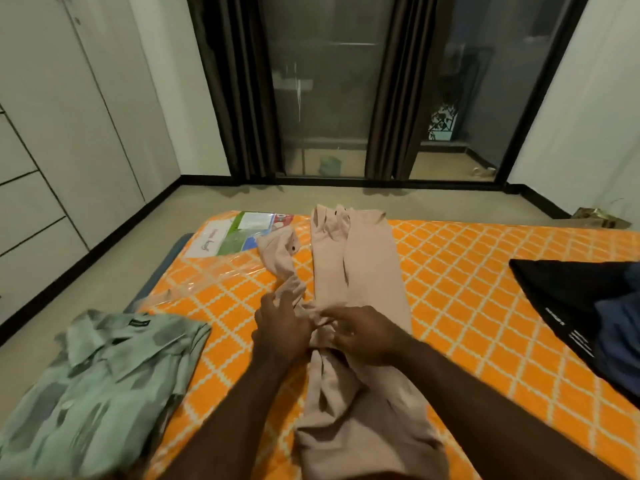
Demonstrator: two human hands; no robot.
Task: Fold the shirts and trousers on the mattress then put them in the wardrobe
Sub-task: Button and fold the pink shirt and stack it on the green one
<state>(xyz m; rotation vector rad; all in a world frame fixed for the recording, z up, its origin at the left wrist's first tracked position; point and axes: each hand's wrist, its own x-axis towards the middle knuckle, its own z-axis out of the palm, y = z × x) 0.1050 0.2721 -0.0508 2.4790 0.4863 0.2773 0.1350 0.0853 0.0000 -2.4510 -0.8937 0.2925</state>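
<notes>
On the mattress, trousers lengthwise toward the window; left hand, right hand: fingers pinching mid-fabric.

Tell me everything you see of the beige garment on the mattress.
The beige garment is plain, soft-looking cloth, lying lengthwise on the orange checked mattress. Its far part lies flat in two long strips; a narrower piece with a dark button turns off left. Its near part is creased and bunched. The left hand and right hand grip its gathered middle.
</notes>
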